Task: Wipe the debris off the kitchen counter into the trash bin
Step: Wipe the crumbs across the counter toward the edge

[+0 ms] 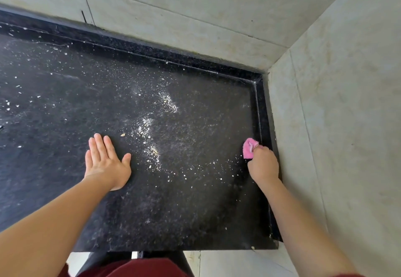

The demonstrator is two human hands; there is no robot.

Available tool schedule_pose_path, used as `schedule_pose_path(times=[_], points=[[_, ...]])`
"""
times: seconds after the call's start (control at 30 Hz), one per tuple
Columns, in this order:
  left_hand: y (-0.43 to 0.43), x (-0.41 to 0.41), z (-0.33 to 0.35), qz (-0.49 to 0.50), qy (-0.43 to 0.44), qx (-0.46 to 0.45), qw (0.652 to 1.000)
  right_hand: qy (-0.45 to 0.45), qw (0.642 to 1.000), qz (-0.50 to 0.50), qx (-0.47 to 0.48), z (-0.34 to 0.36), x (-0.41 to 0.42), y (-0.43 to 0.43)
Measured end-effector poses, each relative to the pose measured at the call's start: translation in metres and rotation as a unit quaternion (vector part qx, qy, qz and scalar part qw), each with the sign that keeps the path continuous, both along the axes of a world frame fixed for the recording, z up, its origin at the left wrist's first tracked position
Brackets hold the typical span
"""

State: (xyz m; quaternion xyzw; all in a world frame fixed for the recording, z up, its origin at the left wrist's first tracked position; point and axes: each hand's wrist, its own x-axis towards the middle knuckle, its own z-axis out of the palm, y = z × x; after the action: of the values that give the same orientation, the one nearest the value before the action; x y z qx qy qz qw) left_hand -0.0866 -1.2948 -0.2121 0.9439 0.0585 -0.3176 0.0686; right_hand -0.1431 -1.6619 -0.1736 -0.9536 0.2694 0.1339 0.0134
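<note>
Here's the black granite counter [65, 81], speckled all over with pale crumbs and dust, and both hands are down on it. The left hand [107, 163] lies flat, palm down, fingers straight and close together with the thumb spread to the side, gripping nothing at all, planted toward the front half of the counter. Over by the right edge, the right hand [263, 165] is curled tight around a pink cloth [249, 148], which sticks out ahead of the knuckles and sits on the surface just beside the raised black lip [259, 111] that runs along that edge. Between the two hands runs the main line of debris [152, 133]: a pale, ragged trail of powder and flakes wandering from the middle of the counter down toward the front, touching neither hand. More loose bits [13, 100] are scattered near the left edge and along the back. Pale tiled walls [195, 5] meet at the back right corner. No bin is visible in this view.
</note>
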Motion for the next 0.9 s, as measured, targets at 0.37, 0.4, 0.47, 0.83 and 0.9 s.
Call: schedule_pose_path(times=[0.37, 0.4, 0.47, 0.83, 0.9], points=[[-0.002, 0.000, 0.009, 0.007, 0.023, -0.012, 1.000, 0.013, 0.992, -0.096, 0.085, 0.010, -0.002, 0.017], [-0.002, 0.000, 0.009, 0.006, 0.022, -0.012, 1.000, -0.001, 0.990, -0.102, 0.101, 0.005, -0.005, 0.028], [-0.003, 0.001, 0.009, 0.006, 0.019, -0.011, 1.000, -0.017, 0.990, -0.068, 0.122, -0.002, -0.009, 0.052], [-0.001, 0.001, 0.009, 0.007, 0.024, -0.013, 1.000, -0.077, 0.995, 0.044, 0.052, 0.023, 0.014, 0.032], [-0.001, 0.001, 0.008, 0.008, 0.023, -0.010, 1.000, -0.033, 0.997, 0.048, -0.040, 0.025, 0.014, 0.004]])
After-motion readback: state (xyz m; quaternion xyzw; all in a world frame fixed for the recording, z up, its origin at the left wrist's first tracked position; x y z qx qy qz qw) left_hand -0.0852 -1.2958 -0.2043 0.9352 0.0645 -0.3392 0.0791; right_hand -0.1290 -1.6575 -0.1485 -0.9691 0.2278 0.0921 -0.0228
